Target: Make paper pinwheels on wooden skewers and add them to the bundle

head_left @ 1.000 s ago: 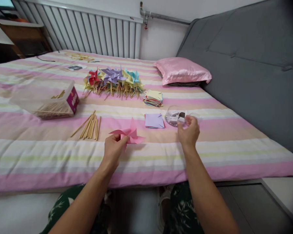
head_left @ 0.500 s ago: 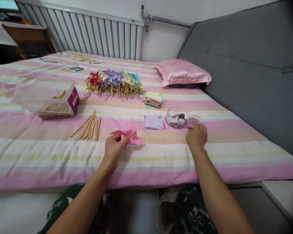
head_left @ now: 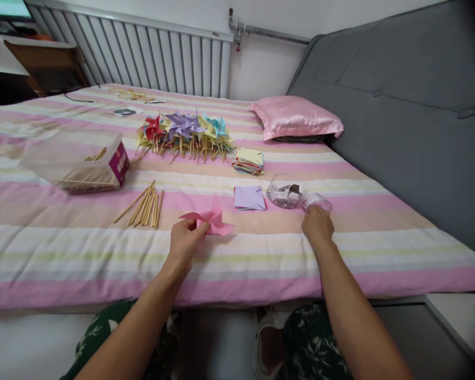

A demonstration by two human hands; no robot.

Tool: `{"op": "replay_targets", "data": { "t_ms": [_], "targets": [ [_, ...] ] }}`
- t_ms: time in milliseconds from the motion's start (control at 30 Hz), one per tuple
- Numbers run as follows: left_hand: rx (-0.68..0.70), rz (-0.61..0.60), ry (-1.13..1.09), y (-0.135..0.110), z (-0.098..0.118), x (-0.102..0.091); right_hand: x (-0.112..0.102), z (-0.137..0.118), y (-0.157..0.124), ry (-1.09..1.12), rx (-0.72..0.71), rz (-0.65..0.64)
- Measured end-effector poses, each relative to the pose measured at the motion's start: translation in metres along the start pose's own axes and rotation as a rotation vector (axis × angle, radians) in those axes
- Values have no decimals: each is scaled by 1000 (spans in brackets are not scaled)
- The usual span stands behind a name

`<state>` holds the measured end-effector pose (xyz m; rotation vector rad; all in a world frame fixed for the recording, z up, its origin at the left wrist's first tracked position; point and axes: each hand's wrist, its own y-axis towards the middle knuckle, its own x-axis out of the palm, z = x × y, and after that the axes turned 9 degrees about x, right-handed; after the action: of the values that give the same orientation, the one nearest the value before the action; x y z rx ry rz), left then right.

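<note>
My left hand [head_left: 186, 244] pinches a pink paper pinwheel [head_left: 209, 218] just above the striped bedsheet. My right hand [head_left: 317, 226] rests on the sheet with its fingers curled, right below a small clear lid [head_left: 317, 201]; what its fingertips hold is hidden. A small clear round container [head_left: 283, 192] with dark bits inside sits left of the lid. A lilac paper square [head_left: 249, 197] lies between my hands.
Loose wooden sticks [head_left: 144, 204] lie left of the pinwheel. A clear box of sticks [head_left: 87, 164] is at the far left. Several finished pinwheels [head_left: 184, 134] and a stack of coloured paper [head_left: 248, 160] lie further back. Pink pillow [head_left: 296, 117], grey headboard [head_left: 404, 105].
My right hand has moved from the clear container to the right and down onto the sheet near the lid. My left hand with the pink pinwheel has stayed put.
</note>
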<state>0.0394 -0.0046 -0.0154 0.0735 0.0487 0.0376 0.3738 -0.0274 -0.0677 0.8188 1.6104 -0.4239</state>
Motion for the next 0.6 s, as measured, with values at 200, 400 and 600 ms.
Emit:
{"op": "replay_targets", "data": {
  "t_ms": [200, 400, 600],
  "targets": [
    [-4, 0, -5, 0, 0, 0, -3, -3, 0, -22, 34, -53],
    [-9, 2, 3, 0, 3, 1, -5, -5, 0, 2, 60, -42],
    [-13, 3, -7, -1, 3, 0, -7, -5, 0, 27, 123, -10]
  ]
}}
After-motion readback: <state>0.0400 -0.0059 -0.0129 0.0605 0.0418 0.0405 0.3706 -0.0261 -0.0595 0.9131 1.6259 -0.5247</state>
